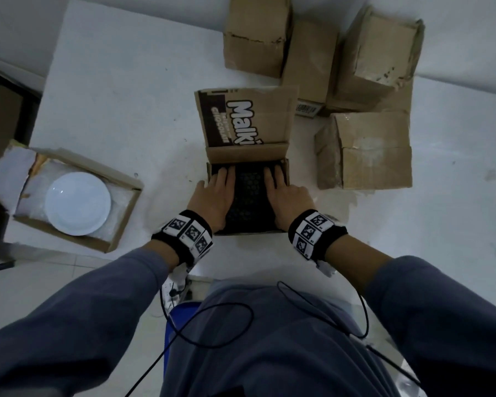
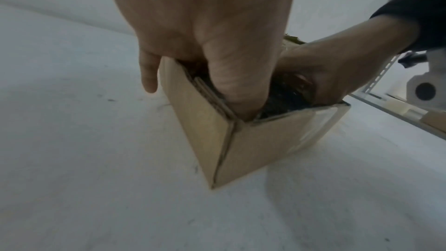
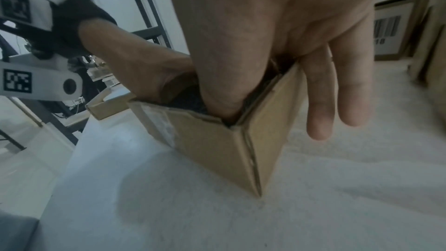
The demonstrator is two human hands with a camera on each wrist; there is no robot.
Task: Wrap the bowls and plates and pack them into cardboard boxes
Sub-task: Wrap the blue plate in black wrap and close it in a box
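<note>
An open cardboard box with a printed lid flap stands on the white table in front of me. It is filled with a bundle in black bubble wrap; what is inside the wrap is hidden. My left hand and right hand lie flat on the wrap, fingers straight and pointing away from me. In the left wrist view the thumb reaches down into the box corner and one finger hangs outside the wall. In the right wrist view two fingers hang outside the box.
A white plate lies in a shallow open box at the table's left edge. Several closed cardboard boxes crowd the back right, one close beside the open box. Bare white tabletop lies to the back left.
</note>
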